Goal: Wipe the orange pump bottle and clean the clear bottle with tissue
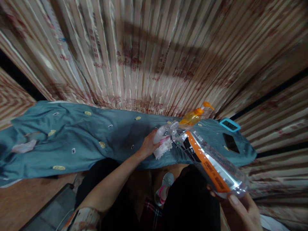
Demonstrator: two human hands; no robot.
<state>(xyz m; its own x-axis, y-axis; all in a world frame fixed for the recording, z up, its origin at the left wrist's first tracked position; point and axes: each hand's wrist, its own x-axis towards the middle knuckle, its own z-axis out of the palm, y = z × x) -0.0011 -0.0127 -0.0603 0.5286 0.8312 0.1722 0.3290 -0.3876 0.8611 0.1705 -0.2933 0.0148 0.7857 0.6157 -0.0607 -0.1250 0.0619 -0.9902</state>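
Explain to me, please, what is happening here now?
A person's right hand grips the base end of a large clear bottle. The left hand holds a clear plastic item near the bottle's neck; whether they touch is unclear. Beyond the neck, an orange pump bottle rests on the teal cloth.

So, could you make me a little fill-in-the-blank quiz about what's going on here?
1. The large clear bottle is held near its base by the person's ____ hand.
2. The pump bottle has a pump head coloured ____.
3. The small display, lying near a dark phone-like slab, has a frame coloured ____.

Missing words: right; orange; light blue.
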